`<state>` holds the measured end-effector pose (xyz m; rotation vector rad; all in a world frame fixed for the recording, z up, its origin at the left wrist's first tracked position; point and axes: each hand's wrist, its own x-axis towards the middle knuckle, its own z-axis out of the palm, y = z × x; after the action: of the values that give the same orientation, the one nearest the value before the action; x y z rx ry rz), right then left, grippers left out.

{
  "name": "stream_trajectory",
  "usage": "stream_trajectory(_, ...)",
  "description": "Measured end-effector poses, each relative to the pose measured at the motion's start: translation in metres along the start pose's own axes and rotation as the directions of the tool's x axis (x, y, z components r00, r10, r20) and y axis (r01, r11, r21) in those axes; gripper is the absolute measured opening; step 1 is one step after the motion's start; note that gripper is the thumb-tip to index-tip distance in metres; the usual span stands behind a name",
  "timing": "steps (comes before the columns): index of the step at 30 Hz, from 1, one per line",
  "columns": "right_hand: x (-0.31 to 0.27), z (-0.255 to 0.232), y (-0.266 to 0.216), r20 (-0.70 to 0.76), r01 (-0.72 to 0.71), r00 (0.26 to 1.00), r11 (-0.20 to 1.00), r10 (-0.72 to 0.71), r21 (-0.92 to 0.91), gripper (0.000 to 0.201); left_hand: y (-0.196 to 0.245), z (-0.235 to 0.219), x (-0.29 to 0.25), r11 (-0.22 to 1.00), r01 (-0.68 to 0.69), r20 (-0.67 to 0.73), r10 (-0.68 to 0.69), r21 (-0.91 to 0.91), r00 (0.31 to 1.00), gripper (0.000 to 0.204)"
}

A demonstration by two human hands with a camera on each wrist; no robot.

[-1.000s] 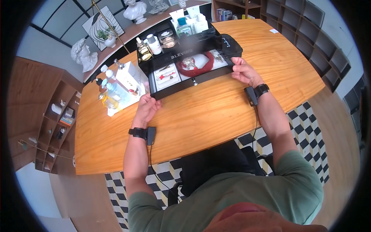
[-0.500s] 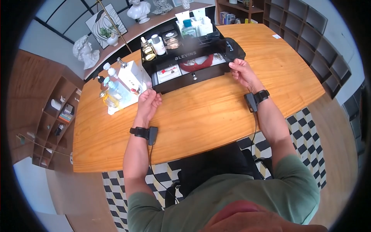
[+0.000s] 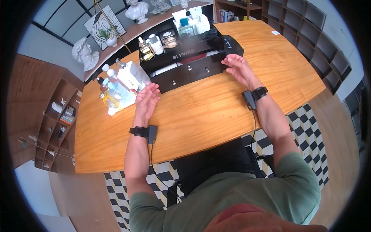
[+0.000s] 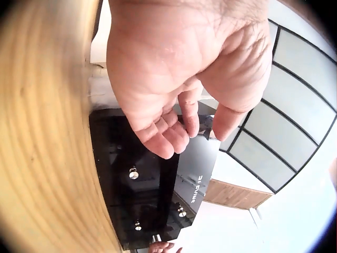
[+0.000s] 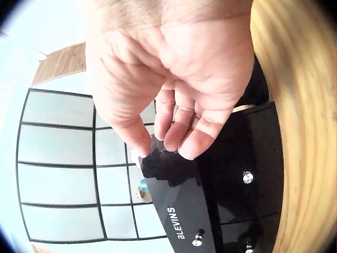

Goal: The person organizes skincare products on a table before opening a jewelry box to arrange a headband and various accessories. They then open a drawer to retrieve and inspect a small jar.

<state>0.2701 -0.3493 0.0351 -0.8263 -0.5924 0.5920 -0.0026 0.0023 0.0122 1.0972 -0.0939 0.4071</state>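
Note:
A black cosmetics organizer [image 3: 185, 54] lettered BLEVINS stands at the back of the wooden table. Its wide upper drawer [image 3: 189, 67] is mostly in; a narrow gap above its front shows white lining and a strip of red cloth-like band [image 3: 195, 58]. Two lower drawers with round knobs [image 3: 174, 82] show beneath it. My left hand [image 3: 146, 102] is by the front left corner, fingers loosely bent, holding nothing. Near the front right corner, my right hand [image 3: 240, 69] has its fingers loosely bent too, and its palm [image 5: 174, 63] is bare in the right wrist view.
Left of the organizer, pump bottles [image 3: 114, 89] and a white box [image 3: 129, 75] stand on a white tray [image 3: 112, 111]. Small bottles [image 3: 156, 44] fill the organizer's top. A black pouch-like case [image 3: 232, 45] lies at its right end. Cords run from both wrist cameras.
The upper drawer has slid in toward the back, hiding most of the jewellery and uncovering the two lower drawers. Both hands have come away from the drawer's front corners, their fingers loosening.

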Motion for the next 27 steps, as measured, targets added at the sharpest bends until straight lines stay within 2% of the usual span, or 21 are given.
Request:
stream_trajectory(4, -0.002, 0.009, 0.0, 0.005, 0.017, 1.0, 1.0, -0.018, 0.022, 0.014, 0.002, 0.009, -0.002, 1.0, -0.006, 0.019, 0.006, 0.002, 1.0, 0.047)
stream_trajectory(7, -0.002, 0.009, 0.002, -0.075, -0.019, 0.997, 1.0, 0.02, 0.016, 0.009, 0.003, 0.013, -0.003, 1.0, 0.002, 0.028, -0.003, 0.015, 1.0, 0.051)
stream_trajectory(9, 0.004, 0.002, 0.0, -0.108, -0.131, 0.987, 0.986, 0.12, -0.1, 0.012, 0.002, 0.014, -0.001, 0.999, 0.007, 0.048, -0.005, -0.038, 0.999, 0.051)
stream_trajectory(10, 0.004, 0.002, -0.001, -0.109, -0.134, 0.987, 0.985, 0.122, -0.106, 0.012, 0.002, 0.014, -0.002, 0.999, 0.005, 0.047, -0.003, -0.044, 0.999, 0.051)
stream_trajectory(12, 0.01, 0.006, -0.002, -0.222, -0.227, 0.961, 0.93, 0.166, -0.289, 0.02, 0.003, 0.012, 0.0, 1.0, 0.014, 0.074, -0.013, -0.025, 0.997, 0.053)
stream_trajectory(13, 0.014, 0.01, -0.004, -0.217, -0.224, 0.963, 0.929, 0.163, -0.295, 0.02, 0.003, 0.011, 0.0, 1.0, 0.006, 0.074, -0.004, -0.027, 0.997, 0.053)
stream_trajectory(15, 0.023, 0.02, -0.01, -0.266, -0.304, 0.945, 0.809, 0.19, -0.504, 0.031, 0.004, 0.011, -0.001, 1.0, 0.021, 0.087, -0.023, 0.014, 0.996, 0.052)
stream_trajectory(16, 0.025, 0.026, -0.012, -0.262, -0.302, 0.946, 0.81, 0.191, -0.502, 0.031, 0.004, 0.01, -0.002, 1.0, 0.02, 0.085, -0.021, 0.017, 0.996, 0.052)
stream_trajectory(18, 0.03, 0.036, -0.016, -0.332, -0.322, 0.935, 0.676, 0.12, -0.663, 0.038, 0.004, 0.011, -0.002, 1.0, 0.022, 0.102, -0.022, 0.008, 0.995, 0.054)
stream_trajectory(21, 0.03, 0.034, -0.013, -0.354, -0.327, 0.931, 0.645, 0.093, -0.69, 0.043, 0.004, 0.013, -0.003, 1.0, 0.018, 0.112, -0.019, 0.006, 0.994, 0.056)
stream_trajectory(22, 0.031, 0.026, -0.007, -0.345, -0.321, 0.934, 0.646, 0.094, -0.693, 0.043, 0.004, 0.014, -0.003, 1.0, 0.01, 0.108, -0.011, 0.009, 0.994, 0.056)
stream_trajectory(25, 0.029, 0.014, 0.007, -0.254, -0.172, 0.967, 0.758, 0.009, -0.629, 0.038, 0.002, 0.009, -0.004, 0.999, 0.021, 0.074, -0.023, 0.029, 0.997, 0.056)
stream_trajectory(27, 0.027, 0.014, 0.008, -0.268, -0.177, 0.963, 0.783, 0.013, -0.596, 0.037, 0.0, 0.008, -0.002, 1.0, 0.009, 0.058, -0.011, 0.018, 0.998, 0.055)
